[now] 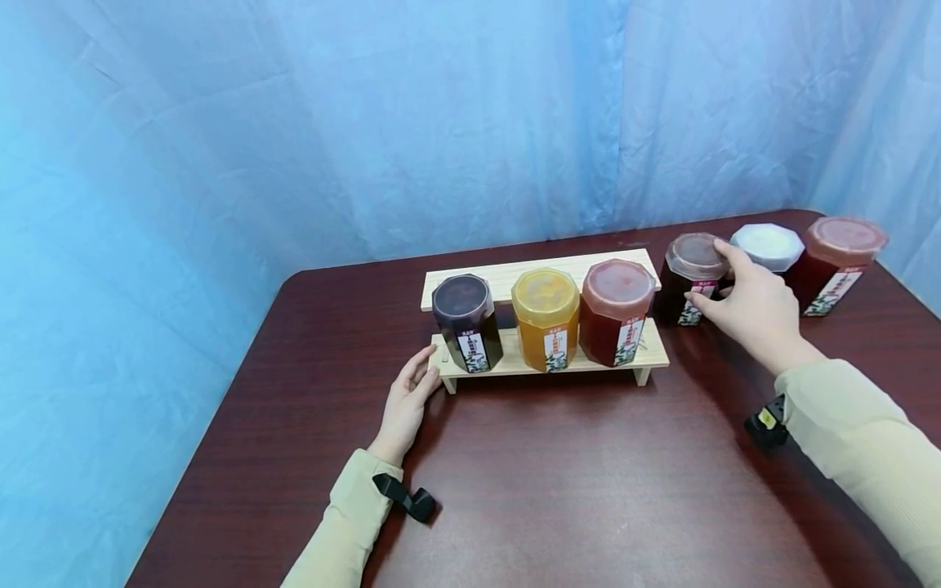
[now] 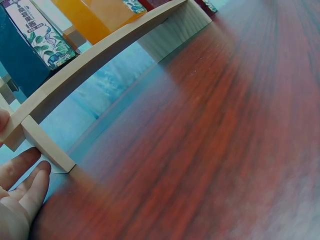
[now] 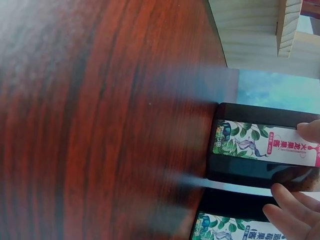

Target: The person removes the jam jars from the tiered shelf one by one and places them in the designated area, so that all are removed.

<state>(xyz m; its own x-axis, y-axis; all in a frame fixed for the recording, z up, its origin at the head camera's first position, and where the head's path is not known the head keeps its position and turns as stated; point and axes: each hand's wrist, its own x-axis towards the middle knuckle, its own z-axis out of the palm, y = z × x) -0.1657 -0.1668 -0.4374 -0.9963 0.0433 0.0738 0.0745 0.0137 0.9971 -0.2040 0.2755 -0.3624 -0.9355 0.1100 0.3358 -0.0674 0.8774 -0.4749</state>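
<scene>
My left hand (image 1: 407,400) holds the left end of a two-step pale wooden rack (image 1: 507,365), with fingers beside its end leg in the left wrist view. On the lower step stand a dark purple jar (image 1: 459,322), a yellow jar (image 1: 535,331) and a red jar (image 1: 606,327), labels facing me. Right of the rack, my right hand (image 1: 760,306) grips a dark jar with a pink-topped label (image 1: 672,298). My thumb is on its label and a finger reaches over its lid. In the right wrist view that jar's base (image 3: 215,145) is at the tabletop.
Behind my right hand stand a white-lidded jar (image 1: 768,242) and another red jar (image 1: 838,261). The rack's raised back step (image 1: 581,265) carries no jar. Dark wooden tabletop (image 1: 559,474) extends in front, and a blue curtain (image 1: 470,122) hangs behind the table.
</scene>
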